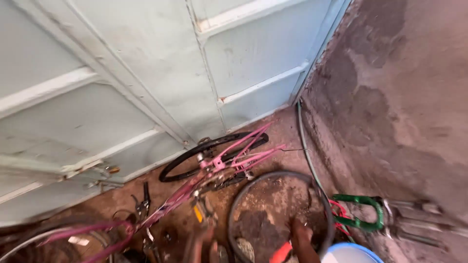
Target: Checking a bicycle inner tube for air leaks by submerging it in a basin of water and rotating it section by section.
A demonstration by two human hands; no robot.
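Note:
A pink bicycle frame (pixel 229 163) lies on the dirt floor with a black wheel (pixel 183 163) still on it by the door. In front of it lies a loose black tyre (pixel 233 204). My left hand (pixel 197 243) is blurred at the bottom edge, close to the pink frame's lower tube; what it grips is unclear. My right hand (pixel 303 239) reaches over the near rim of the loose tyre and appears closed on a red-handled tool (pixel 282 252).
Black pliers (pixel 144 200) lie on the ground left of the frame. A green bicycle part (pixel 361 213) with red cables leans by the rough wall (pixel 399 97). A pale blue metal door (pixel 146 73) stands behind. A blue-rimmed bucket (pixel 349 253) and a hose (pixel 305 146) are at the right.

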